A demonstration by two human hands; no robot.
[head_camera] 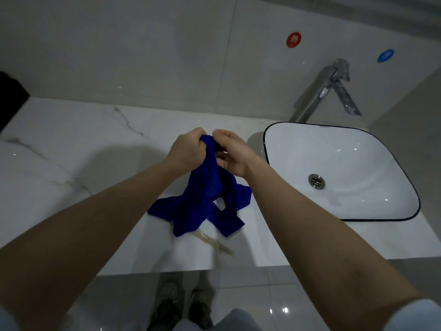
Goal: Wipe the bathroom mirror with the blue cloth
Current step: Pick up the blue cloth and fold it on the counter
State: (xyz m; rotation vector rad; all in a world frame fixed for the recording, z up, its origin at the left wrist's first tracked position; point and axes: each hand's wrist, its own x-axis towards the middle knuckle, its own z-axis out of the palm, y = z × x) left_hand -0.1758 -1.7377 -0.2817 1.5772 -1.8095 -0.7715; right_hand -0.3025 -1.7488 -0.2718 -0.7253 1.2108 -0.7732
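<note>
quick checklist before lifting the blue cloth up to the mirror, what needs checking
1. Cloth gripped: ok. The left hand is closed on the top of the blue cloth.
2. Second hand on cloth: ok. The right hand pinches the same top edge.
3. Cloth clear of the counter: not ok. Its lower folds seem to rest on the marble counter.
4. Cloth folded into a pad: not ok. It hangs bunched and twisted.
5. Cloth clear of the sink: ok. It lies to the left of the basin's rim.
6. Mirror within reach: cannot tell. Only tiled wall shows above the counter.
</note>
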